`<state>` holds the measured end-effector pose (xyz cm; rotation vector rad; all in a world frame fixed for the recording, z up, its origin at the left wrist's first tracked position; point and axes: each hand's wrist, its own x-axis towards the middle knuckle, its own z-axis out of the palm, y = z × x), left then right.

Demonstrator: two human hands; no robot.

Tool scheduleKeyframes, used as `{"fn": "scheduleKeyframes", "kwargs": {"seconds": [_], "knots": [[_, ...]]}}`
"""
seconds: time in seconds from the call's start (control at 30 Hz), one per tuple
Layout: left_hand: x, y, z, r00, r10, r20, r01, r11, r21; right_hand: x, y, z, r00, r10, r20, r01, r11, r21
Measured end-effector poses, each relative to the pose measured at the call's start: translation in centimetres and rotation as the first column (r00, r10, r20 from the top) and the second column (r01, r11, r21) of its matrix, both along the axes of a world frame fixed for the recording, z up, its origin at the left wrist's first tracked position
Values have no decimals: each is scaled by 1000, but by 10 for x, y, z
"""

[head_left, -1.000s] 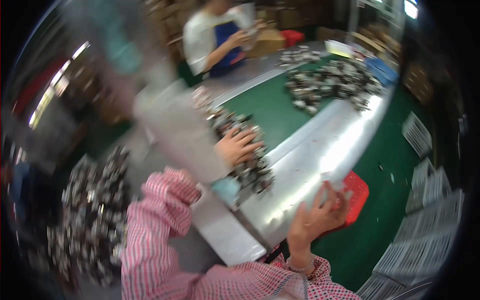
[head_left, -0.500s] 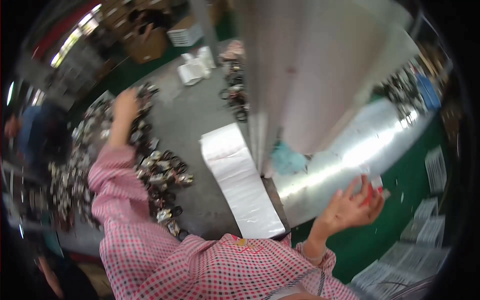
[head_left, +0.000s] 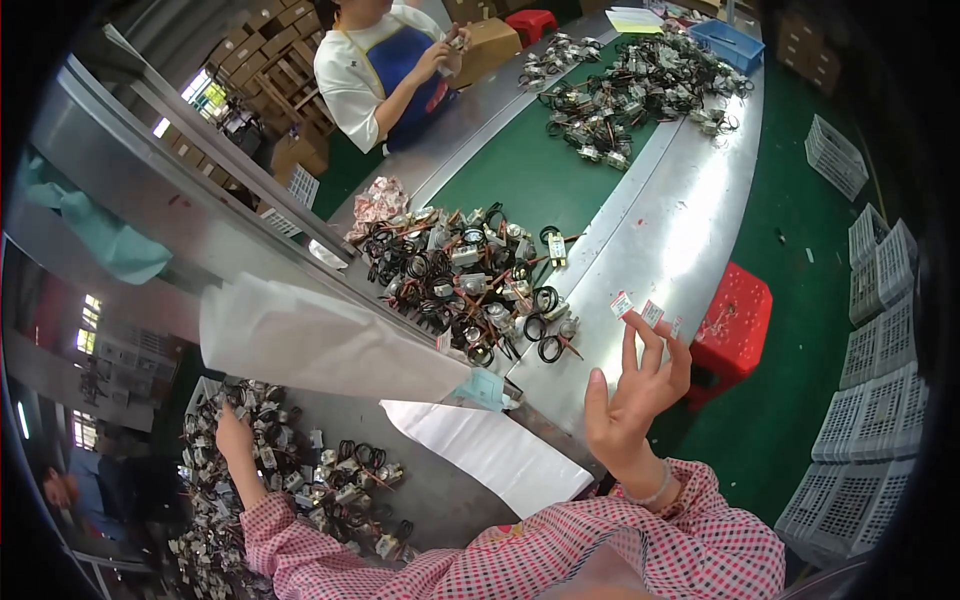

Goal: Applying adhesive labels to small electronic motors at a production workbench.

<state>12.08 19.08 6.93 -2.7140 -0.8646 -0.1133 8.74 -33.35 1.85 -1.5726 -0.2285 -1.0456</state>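
My left hand (head_left: 235, 436) reaches into a heap of small wired parts with black coiled cables (head_left: 262, 410) on the grey table. One finger points out over the parts; the other fingers are too hidden to tell their grip. My right hand (head_left: 638, 405) is raised at the edge of the metal bench, palm up, fingers apart. Small white-and-red labels (head_left: 651, 313) cling to its fingertips. A white strip of sheet (head_left: 495, 455) lies on the table between my arms. Beyond it is another heap of the wired parts (head_left: 465, 270).
A metal frame with a hanging translucent sheet (head_left: 320, 340) divides the two work surfaces. Across the green-topped bench (head_left: 530, 180) stands a person in a blue apron (head_left: 405, 80). On the right are a red stool (head_left: 735, 320), stacked white baskets (head_left: 865, 400) and a blue tray (head_left: 727, 45).
My view has swung toward the right bench, bringing its heaps and the person into sight. My right hand has turned, showing labels on its fingertips. My left hand stays at the left heap.
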Motion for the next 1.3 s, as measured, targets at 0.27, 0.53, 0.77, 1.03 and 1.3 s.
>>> {"fn": "scheduleKeyframes", "kwargs": {"seconds": [0.27,0.53,0.77,1.03,1.3], "knots": [[14,-8,30,776,-403,485,524,840,-141,139,-50,-32,901,-426,78,423,828,-368],[12,-72,48,683,-43,729,688,374,-622,252,-73,-107,790,-586,-180,318,642,-697],[-7,-83,47,553,-149,820,821,268,-505,250,-45,-132,867,-465,-181,136,569,-811],[-1,-180,55,369,-38,929,929,2,-369,210,-36,-125,924,-365,-113,113,544,-831],[1,-197,19,602,320,732,798,-258,-544,165,-69,-111,879,-451,-158,276,749,-602]]}}
